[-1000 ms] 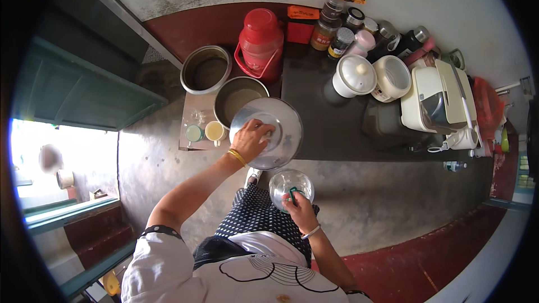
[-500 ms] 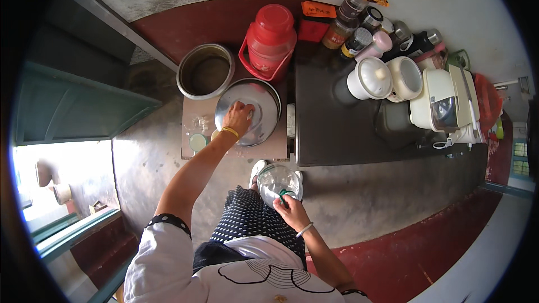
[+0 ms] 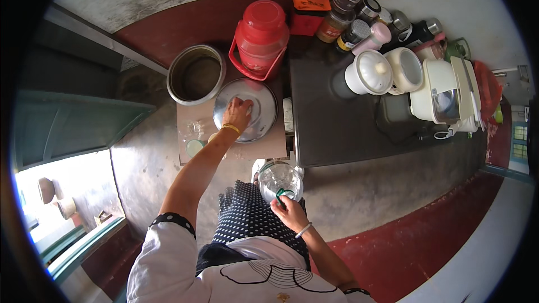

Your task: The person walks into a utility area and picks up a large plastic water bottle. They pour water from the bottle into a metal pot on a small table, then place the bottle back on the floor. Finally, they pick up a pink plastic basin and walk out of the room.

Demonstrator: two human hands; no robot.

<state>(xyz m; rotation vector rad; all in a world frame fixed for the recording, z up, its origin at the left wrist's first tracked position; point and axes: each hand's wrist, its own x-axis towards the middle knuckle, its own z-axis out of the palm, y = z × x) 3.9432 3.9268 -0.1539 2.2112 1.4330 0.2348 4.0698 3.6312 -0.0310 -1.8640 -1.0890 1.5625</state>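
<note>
A round silver metal lid (image 3: pixel 264 116) lies on a pot on the small brown table. My left hand (image 3: pixel 238 115) is closed on the lid's middle, where the knob mostly hides under my fingers. Low in front of my body, my right hand (image 3: pixel 291 214) grips the green handle of a large clear plastic bottle (image 3: pixel 281 178). The bottle hangs above the floor by my feet. Close to my left wrist stand a cup with a pale green top (image 3: pixel 195 147) and a clear glass (image 3: pixel 192 128).
An uncovered metal pot (image 3: pixel 196 76) and a red thermos flask (image 3: pixel 262 39) stand behind the lid. On the dark table (image 3: pixel 337 134) to the right are a white lidded pot (image 3: pixel 369 73), a cream appliance (image 3: pixel 435 90) and several jars and bottles. A green door (image 3: pixel 78 126) stands at left.
The lid, earlier off-centre with the pot's rim showing at its right, now sits more evenly over the pot. My right hand keeps the bottle nearly in place. The view has shifted slightly.
</note>
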